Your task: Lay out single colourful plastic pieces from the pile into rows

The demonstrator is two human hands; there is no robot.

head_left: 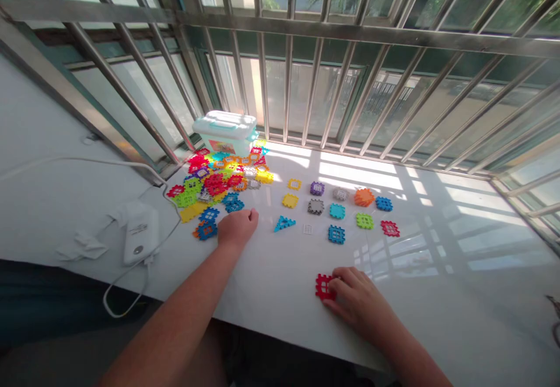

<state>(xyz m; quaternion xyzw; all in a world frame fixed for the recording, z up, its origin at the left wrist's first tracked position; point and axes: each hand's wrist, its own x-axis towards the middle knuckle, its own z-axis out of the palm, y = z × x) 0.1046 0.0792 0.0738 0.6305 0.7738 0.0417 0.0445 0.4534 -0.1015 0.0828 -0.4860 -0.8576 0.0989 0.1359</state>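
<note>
My right hand (356,298) grips the right side of a red square building piece (324,287) with a window-like grid, low over the white tabletop near its front edge. My left hand (237,227) is curled into a fist, with no piece showing from it. It is beside a blue notched piece (234,206) at the edge of a mixed heap of plastic building pieces (214,184). Beyond my hands lie sorted pieces: a blue triangle (284,223), a blue square (336,234), a green square (364,221), a red frame (390,228) and an orange stack (364,197).
A pale lidded box (227,132) stands behind the heap in the corner. To the left, a white power bank (140,236) with a cable (114,294) lies near crumpled tissue (87,241). Metal window bars (315,90) border the back of the table.
</note>
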